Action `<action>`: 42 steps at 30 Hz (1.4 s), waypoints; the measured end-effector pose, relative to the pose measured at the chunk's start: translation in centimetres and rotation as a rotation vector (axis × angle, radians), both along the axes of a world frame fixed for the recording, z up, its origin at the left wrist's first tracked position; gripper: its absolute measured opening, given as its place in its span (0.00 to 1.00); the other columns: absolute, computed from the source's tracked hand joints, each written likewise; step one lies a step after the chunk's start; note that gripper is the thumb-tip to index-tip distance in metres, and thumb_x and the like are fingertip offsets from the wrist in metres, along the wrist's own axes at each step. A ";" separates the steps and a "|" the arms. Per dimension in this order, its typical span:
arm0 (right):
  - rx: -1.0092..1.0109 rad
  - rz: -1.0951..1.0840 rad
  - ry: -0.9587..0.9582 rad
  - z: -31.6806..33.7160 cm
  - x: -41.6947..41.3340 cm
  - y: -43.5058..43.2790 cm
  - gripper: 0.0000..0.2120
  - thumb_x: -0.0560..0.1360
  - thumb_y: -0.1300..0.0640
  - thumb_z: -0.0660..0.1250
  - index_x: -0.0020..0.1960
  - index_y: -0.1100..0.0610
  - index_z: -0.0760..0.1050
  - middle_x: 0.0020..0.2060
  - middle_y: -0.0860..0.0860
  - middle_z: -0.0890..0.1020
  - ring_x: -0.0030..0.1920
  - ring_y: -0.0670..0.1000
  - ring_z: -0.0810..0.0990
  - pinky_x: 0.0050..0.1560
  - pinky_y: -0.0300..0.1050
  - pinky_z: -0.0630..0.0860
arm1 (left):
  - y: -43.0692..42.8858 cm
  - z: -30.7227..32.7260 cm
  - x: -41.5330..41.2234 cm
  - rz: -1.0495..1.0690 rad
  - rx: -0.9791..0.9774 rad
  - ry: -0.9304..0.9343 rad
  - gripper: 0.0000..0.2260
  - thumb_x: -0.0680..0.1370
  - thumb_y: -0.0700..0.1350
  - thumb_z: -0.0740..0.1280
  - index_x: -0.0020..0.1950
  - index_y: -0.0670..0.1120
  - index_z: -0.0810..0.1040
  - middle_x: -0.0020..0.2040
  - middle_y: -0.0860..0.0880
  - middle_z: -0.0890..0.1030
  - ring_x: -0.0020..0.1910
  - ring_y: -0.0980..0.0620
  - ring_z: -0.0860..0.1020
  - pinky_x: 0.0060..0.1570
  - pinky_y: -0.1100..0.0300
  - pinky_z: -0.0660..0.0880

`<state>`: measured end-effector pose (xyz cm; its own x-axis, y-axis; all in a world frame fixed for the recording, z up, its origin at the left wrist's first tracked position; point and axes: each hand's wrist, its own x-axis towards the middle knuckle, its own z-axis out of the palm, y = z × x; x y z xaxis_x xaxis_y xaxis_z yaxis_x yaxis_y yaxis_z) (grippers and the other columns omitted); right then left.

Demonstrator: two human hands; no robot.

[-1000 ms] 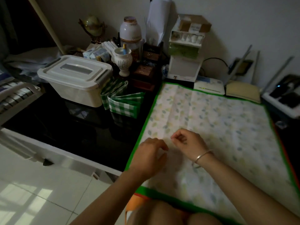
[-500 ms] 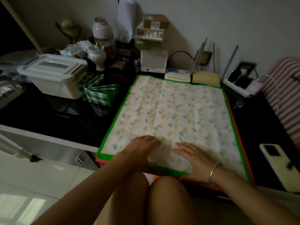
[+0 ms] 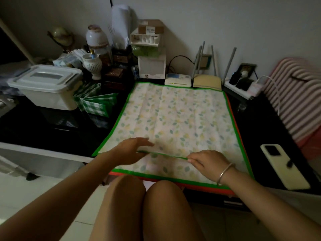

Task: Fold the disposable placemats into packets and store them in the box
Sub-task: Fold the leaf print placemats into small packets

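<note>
A leaf-print placemat (image 3: 175, 115) with a green border lies spread on the black tabletop, on top of other mats, one with an orange edge (image 3: 205, 186). Its near green edge is raised off the stack and stretched between my hands. My left hand (image 3: 129, 151) holds that edge at the left with fingers pointing right. My right hand (image 3: 207, 160) pinches it at the right. Folded green-checked packets (image 3: 98, 103) stand beside the white lidded storage box (image 3: 46, 87) at the far left.
A white phone (image 3: 284, 168) lies on the table to the right of the mats. Routers (image 3: 206, 80), a power strip (image 3: 243, 84), a vase (image 3: 92, 65) and small boxes crowd the back wall. A striped cushion (image 3: 295, 94) is at the far right. My knees are below the table edge.
My hands went from lying on the mat near its front edge to holding that front edge lifted between them. The view has shifted to the right and pulled back.
</note>
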<state>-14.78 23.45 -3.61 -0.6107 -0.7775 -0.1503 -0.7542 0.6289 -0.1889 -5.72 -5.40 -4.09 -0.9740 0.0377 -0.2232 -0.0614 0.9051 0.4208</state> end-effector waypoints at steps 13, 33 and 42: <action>-0.052 -0.146 -0.186 6.6 -3.3 -0.1 0.06 0.76 0.46 0.67 0.43 0.47 0.79 0.38 0.41 0.78 0.45 0.43 0.80 0.44 0.41 0.76 | -2.5 8.3 -3.0 -0.045 -0.304 -0.483 0.25 0.76 0.66 0.62 0.51 0.44 0.81 0.48 0.50 0.79 0.48 0.50 0.77 0.51 0.57 0.74; -0.252 -0.329 0.063 -5.2 -13.8 -8.1 0.08 0.75 0.52 0.68 0.47 0.56 0.80 0.47 0.54 0.79 0.51 0.57 0.74 0.52 0.51 0.72 | 3.1 -2.4 -5.7 0.214 -0.282 0.129 0.26 0.82 0.60 0.51 0.79 0.53 0.56 0.81 0.49 0.47 0.79 0.48 0.45 0.77 0.47 0.40; -0.349 -0.324 0.072 -6.5 -14.0 -7.6 0.04 0.74 0.56 0.70 0.45 0.57 0.80 0.45 0.54 0.79 0.49 0.56 0.72 0.53 0.49 0.70 | 3.6 -5.4 -5.0 0.142 -0.330 0.009 0.39 0.68 0.68 0.27 0.79 0.58 0.38 0.79 0.51 0.36 0.77 0.47 0.33 0.73 0.38 0.36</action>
<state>-28.76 15.80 -10.12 -0.8293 -0.5416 0.1375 -0.5485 0.7420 -0.3855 -10.76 -1.81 -9.49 -0.9664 -0.1706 -0.1923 -0.1936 0.9751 0.1078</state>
